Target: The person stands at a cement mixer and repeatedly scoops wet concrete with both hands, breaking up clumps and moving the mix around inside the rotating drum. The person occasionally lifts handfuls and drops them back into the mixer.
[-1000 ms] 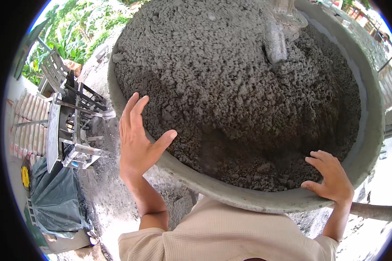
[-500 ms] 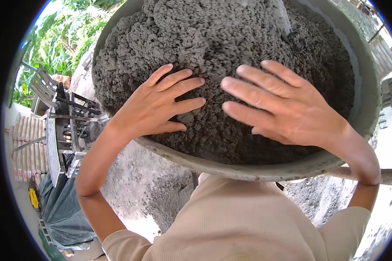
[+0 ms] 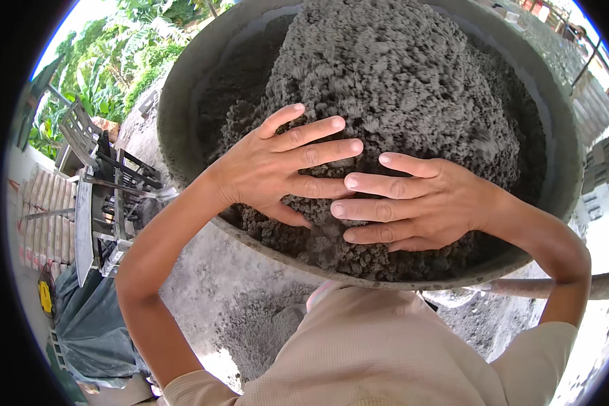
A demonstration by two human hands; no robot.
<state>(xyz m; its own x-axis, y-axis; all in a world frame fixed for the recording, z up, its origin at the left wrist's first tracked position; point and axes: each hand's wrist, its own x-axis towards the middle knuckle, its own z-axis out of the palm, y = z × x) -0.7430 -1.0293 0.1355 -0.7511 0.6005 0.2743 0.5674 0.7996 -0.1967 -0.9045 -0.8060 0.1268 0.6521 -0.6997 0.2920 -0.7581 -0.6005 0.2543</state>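
Grey mix point(image 3: 392, 68) sits in a big round pan point(image 3: 183, 118), heaped high ctr & far side, lower nr the wearer. Pan mouth faces up; as seen it's an oval, long axis approx L–R, dipping a bit to R, top edge cut off. Heap's long axis slants from upper L to lower R.

L hand point(image 3: 298, 159): palm down, fingers spread, pointing R; no grip on anything visible. R hand point(image 3: 416, 203): same, flat & spread, pointing L, tips close to L hand's. Both over near part of mix; palm contact hidden, can't tell. Hands & forearms block view of some mix; near rim lies betw. mix & beige shirt point(image 3: 386, 331).

Around: pole point(image 3: 568, 285) at R, below pan; grey blocks point(image 3: 605, 159) far R. L side: stacked bags point(image 3: 47, 216), dk tarp point(image 3: 95, 325), plants point(image 3: 101, 61) up top.
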